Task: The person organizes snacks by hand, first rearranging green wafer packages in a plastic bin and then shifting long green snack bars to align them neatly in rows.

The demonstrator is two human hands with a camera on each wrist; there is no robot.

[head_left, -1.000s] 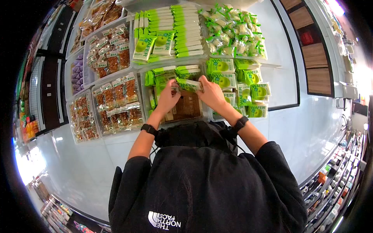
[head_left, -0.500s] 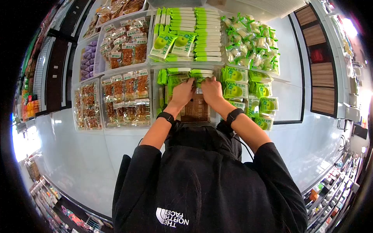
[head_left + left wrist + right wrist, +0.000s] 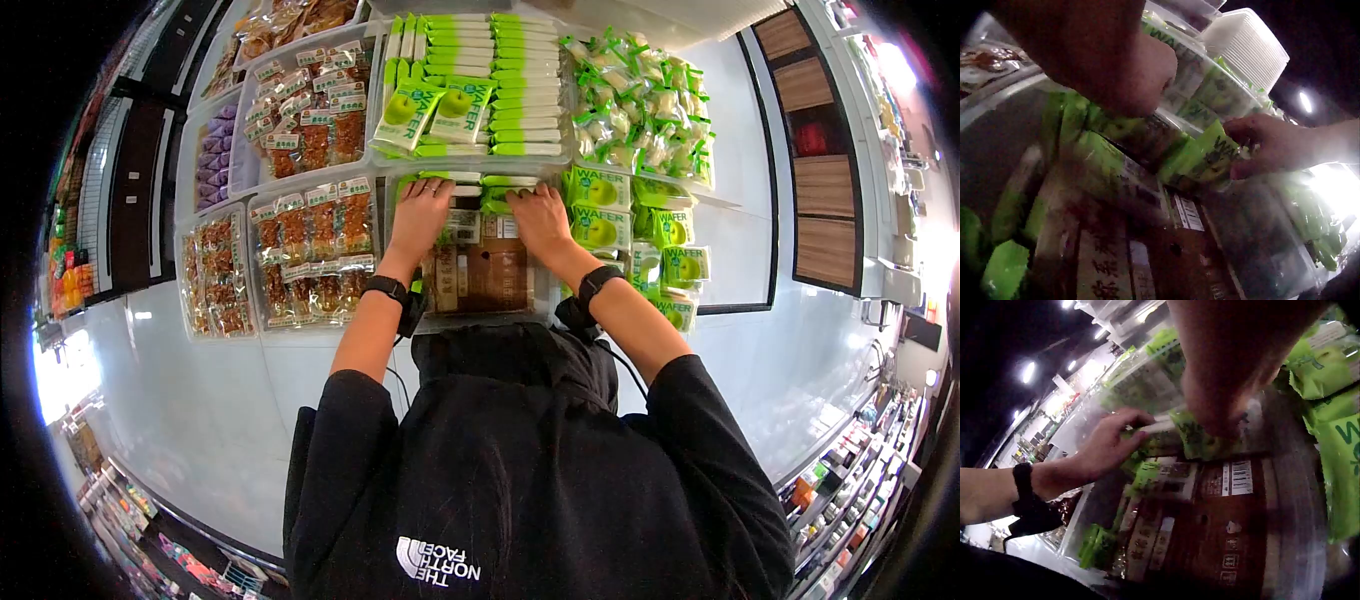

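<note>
Both hands reach into a clear plastic bin of green-and-white wafer packs. My left hand is at the left row, fingers over its top; in the right wrist view its thumb and fingers pinch the end of a wafer pack. At the right row, my right hand grips the right end of another wafer pack, its thumb and fingers around that end in the left wrist view. Nearer the body, brown printed cardboard shows in the bin, with more packs along its left side.
Behind stands a fuller bin of wafer packs. To the right are more apple wafer packs and a heap of small green-and-white packets. Clear boxes of brown snacks stand left, beside purple packets.
First, the hands held a wafer pack between them over the bin. They then lowered it to the rows and moved apart, left hand to the left row, right hand to the right row.
</note>
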